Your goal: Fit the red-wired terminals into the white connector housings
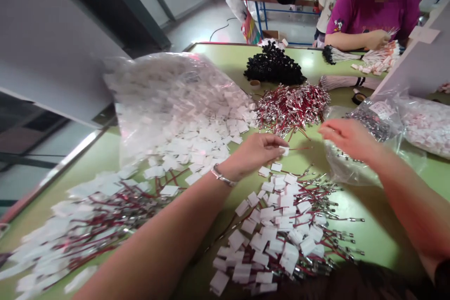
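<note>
My left hand (258, 152), with a metal watch band at the wrist, pinches a small white plastic connector housing (284, 150). A thin red wire (301, 148) runs rightward from it. To the right, my right hand (346, 137) is raised with fingertips pressed together; whatever they hold is too small to tell. It hovers by an open clear bag of small metal parts (373, 124). Under my hands lies a heap of white housings with red wires and metal ends (281, 222). Beyond them is a pile of red wires with silvery ends (291, 107).
At the left, a large clear bag (176, 89) spills white housings onto the green table (355, 201). Another wired pile (105, 220) lies front left. Black parts (274, 65) and a bag of pale parts (427, 124) lie farther off. Across the table, a person (372, 18) handles white wires.
</note>
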The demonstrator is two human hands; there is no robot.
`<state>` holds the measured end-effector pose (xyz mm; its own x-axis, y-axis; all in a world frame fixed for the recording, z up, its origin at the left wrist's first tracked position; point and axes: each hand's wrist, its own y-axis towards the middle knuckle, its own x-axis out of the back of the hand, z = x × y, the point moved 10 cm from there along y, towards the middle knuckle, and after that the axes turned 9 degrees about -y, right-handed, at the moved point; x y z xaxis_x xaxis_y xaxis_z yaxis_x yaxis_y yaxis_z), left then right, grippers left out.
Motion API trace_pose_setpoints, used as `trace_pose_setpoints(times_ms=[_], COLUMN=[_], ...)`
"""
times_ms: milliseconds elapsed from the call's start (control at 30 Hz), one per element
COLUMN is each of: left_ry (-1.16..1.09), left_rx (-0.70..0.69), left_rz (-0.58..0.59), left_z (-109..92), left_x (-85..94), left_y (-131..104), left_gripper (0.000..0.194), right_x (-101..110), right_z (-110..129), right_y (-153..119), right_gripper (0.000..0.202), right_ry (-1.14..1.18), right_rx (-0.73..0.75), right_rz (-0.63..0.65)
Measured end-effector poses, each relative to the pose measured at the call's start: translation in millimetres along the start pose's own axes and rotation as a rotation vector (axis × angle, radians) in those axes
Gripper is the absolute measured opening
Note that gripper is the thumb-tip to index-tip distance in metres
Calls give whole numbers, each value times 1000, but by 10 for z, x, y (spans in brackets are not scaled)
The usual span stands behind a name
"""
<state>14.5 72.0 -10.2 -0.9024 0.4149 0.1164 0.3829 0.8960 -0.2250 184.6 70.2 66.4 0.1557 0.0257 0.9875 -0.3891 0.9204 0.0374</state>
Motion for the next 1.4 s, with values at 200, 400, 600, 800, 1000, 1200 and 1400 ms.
trace_pose_setpoints(times_ms=[200,400,600,800,1000,1200,1400], left_ry=[520,748,717,388,-68,69,-19], left_rx=[-275,-406,-397,-409,-109,-129,-109], left_rz=[-128,-96,-21,-152,-160,-205,-127], left_z=[-175,-309,-175,-320,-76,-91,-29], left_x=[71,-264,-403,-81,63,13,-86], left_y=[-4,-15,120,28,22,-13,-5], left_gripper=[13,24,16,11,25,18,19], right_x=[-300,-541,-586,-478,-223,-426,-401], right_z=[-793,-623,-565,-494,-254,27,37], right_y=[-121,29,-5,-12,49,55,-20], right_gripper=[19,16,9,14,6,21,22], right_ry=[-306,-411,-430,-406,-125,73,670], right_rx=[-198,-111,-56,-2,-30,104,-144], right_rz=[407,333,335,291,27,37,-37])
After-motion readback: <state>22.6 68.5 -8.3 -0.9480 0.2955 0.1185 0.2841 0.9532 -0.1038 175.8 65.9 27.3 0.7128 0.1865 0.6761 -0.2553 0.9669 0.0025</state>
